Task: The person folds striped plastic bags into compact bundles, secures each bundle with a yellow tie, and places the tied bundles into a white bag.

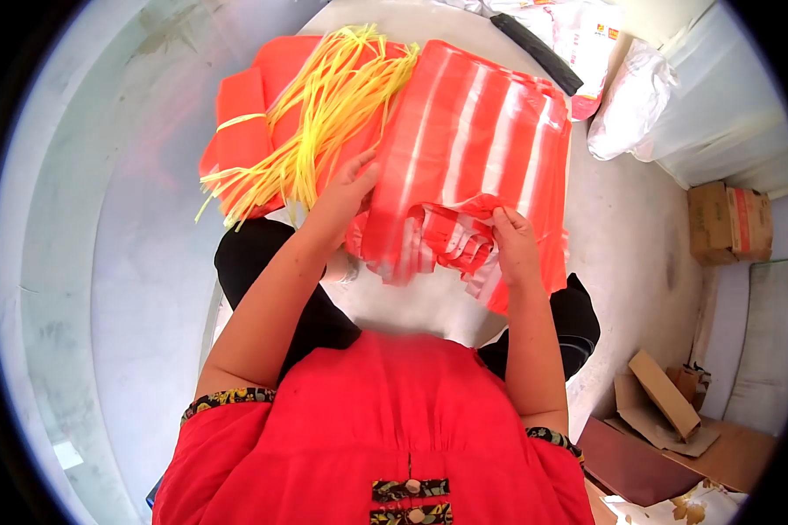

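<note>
A stack of red-and-white striped plastic bags (477,131) lies in front of me, its near edges ruffled and folded. My right hand (514,241) pinches the near edge of the upper bag between thumb and fingers, where the mouth gathers in folds. At the stack's left edge rests my left hand (352,188), with its fingers loosely bent and apart; some fingers are partly hidden. Just beyond that hand, a loose bunch of yellow plastic strips (324,131) lies across a red folded bundle (241,122), which has a yellow strip tied round it.
The pale work surface (368,13) runs beneath the stacks. A black rolled item (537,54) and white printed packages (587,44) sit at the far right. Cardboard boxes (731,223) stand by the right wall, with opened cardboard (657,407) lower right. My knees flank the near edge.
</note>
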Tool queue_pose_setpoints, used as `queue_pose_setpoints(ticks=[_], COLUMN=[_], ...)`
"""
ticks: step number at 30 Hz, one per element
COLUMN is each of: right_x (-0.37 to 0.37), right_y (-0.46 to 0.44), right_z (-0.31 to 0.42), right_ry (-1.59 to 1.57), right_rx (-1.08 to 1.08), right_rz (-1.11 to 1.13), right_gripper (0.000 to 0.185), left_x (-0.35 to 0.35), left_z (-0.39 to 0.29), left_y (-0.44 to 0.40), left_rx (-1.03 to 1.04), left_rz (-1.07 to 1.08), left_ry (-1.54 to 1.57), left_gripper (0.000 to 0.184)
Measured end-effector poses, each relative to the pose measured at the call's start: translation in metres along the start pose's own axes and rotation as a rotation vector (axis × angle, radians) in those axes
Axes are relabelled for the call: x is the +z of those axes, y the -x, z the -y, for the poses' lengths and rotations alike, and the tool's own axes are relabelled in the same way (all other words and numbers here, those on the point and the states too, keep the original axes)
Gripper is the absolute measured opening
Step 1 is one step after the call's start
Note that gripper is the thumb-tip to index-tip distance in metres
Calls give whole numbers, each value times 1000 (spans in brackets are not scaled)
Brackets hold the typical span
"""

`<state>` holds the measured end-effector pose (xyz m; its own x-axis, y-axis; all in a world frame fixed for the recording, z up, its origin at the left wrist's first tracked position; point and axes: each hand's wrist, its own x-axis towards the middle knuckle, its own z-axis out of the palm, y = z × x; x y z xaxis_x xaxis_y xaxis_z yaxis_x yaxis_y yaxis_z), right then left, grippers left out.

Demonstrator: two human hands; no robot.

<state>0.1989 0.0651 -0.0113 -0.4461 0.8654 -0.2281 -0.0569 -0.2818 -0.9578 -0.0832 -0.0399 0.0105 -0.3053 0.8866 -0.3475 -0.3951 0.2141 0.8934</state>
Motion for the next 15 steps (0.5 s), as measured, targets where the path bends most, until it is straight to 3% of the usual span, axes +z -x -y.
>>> queue_pose_setpoints(ticks=[6, 9, 15], right_x=[5, 4, 4], right_y=[2, 1, 4], right_z=[5, 4, 5], right_ry=[-16, -4, 38], right_rx=[10, 5, 23], right_rz=[-21, -7, -14], right_gripper=[28, 28, 27], left_x=[0, -5, 4], left_z=[-3, 8, 10], left_y=[10, 6, 27], left_rx=[-11, -137, -162], left_rz=[58, 54, -1], left_ry=[3, 115, 289], left_gripper=[54, 52, 45])
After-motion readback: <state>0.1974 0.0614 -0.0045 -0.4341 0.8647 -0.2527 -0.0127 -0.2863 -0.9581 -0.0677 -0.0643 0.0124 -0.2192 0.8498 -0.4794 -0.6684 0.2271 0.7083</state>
